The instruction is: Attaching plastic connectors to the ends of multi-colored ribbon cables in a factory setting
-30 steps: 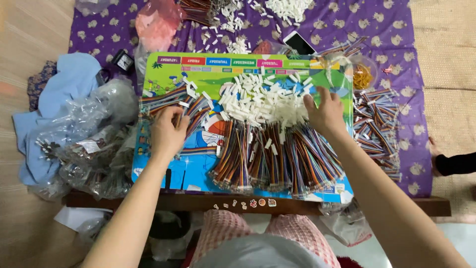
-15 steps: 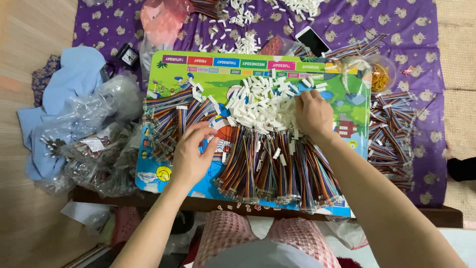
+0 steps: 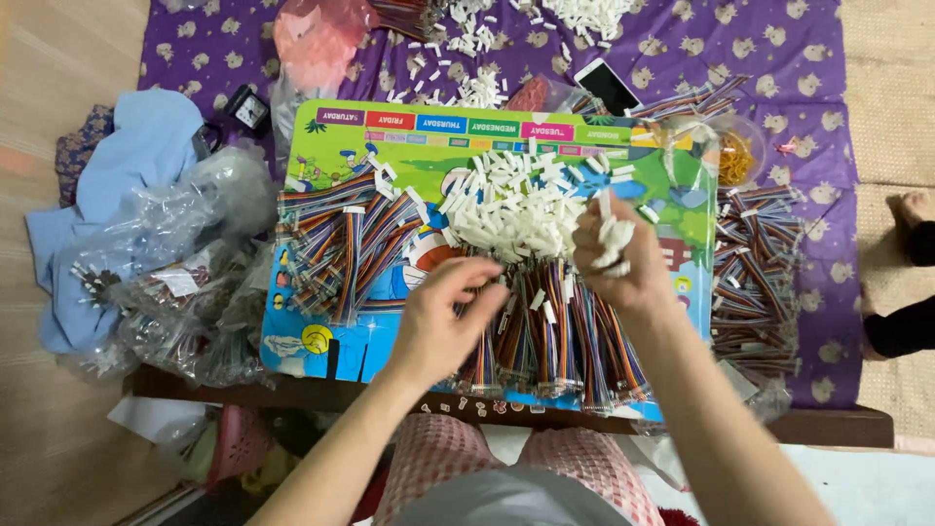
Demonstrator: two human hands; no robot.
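Observation:
My right hand (image 3: pixel 623 255) is closed around a handful of small white plastic connectors (image 3: pixel 614 239), lifted just off the pile of white connectors (image 3: pixel 516 205) in the middle of a colourful children's table (image 3: pixel 390 146). My left hand (image 3: pixel 443 317) hovers over the front bundles of rainbow ribbon cables (image 3: pixel 555 336), fingers apart and reaching toward them, with nothing clearly held. More ribbon cable bundles (image 3: pixel 336 239) lie on the table's left half.
Clear plastic bags (image 3: pixel 185 282) and blue cloth (image 3: pixel 136 161) lie left of the table. More cable bundles (image 3: pixel 755 282) sit on the purple mat (image 3: pixel 799 78) at right, with a phone (image 3: pixel 606 86), a bowl of rubber bands (image 3: pixel 735 156) and loose connectors (image 3: pixel 467 58) behind. Another person's limbs (image 3: pixel 906 282) show at far right.
My right hand has scooped up white connectors and lifted toward me. My left hand has moved from the left cable bundles to the front middle bundles.

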